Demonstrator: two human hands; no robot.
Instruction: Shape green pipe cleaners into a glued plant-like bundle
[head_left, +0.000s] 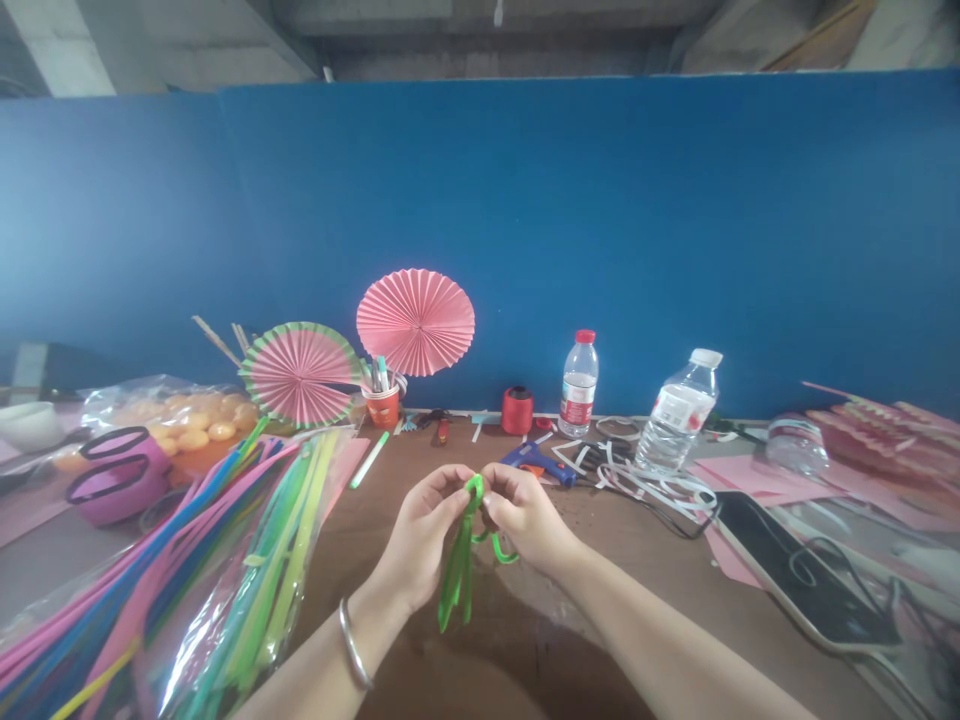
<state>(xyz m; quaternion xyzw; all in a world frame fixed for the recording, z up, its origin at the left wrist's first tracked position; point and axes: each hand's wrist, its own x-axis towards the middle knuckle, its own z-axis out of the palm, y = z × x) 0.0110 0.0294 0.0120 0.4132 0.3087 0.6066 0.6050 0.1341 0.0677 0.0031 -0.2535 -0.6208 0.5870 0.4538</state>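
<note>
Both hands meet over the brown table, pinching bright green pipe cleaners [456, 580] between them. My left hand [424, 530] has its thumb and fingers closed on the top of the bundle, whose strands hang down below the fingertips. On the other side, my right hand [531, 515] pinches the same top end, and a curled green loop shows under its fingers. The fingertips nearly touch each other and hide part of the green top. A silver bangle is on the left wrist.
Bagged coloured pipe cleaners [270, 560] lie at left. Behind stand pink paper fans [416, 322], a red cup of pens [381, 406] and two water bottles [579, 390]. A blue glue gun [551, 462], white strips [660, 490] and a tablet-like device [802, 570] lie at right.
</note>
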